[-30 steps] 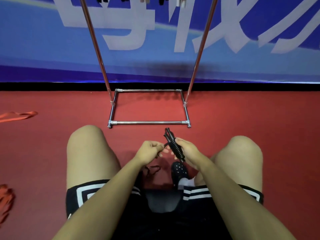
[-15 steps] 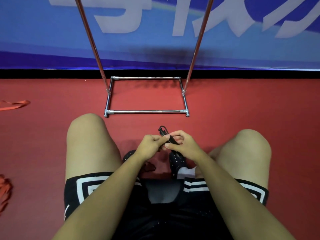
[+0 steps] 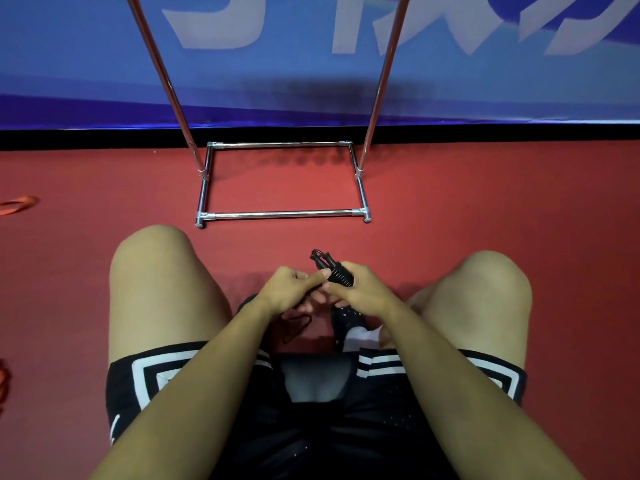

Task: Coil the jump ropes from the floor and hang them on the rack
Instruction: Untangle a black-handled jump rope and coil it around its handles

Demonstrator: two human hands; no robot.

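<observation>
A blue banner [image 3: 311, 64] with pale lettering fills the top of the frame, and below it the red floor [image 3: 485, 202] spreads across the rest. The chrome rack [image 3: 282, 213] stands in the upper middle, its two uprights slanting up past the banner and its rectangular base resting on the floor just beyond the person's knees. The person crouches low, bare knees wide to either side, black shorts [image 3: 311, 427] with white stripes at the bottom of the frame.

Both hands meet in the centre, between the knees. The right hand [image 3: 363, 292] wraps around the ribbed black handles of the jump rope [image 3: 337, 273], which poke up and left out of its fist. The left hand [image 3: 289, 291] is close against it, fingers curled and thumb extended to pinch the cord right beside the handles. A loose loop of black cord hangs beneath the hands, above a black shoe [image 3: 346, 318]. Orange rope [image 3: 19, 204] lies at the left edge.
</observation>
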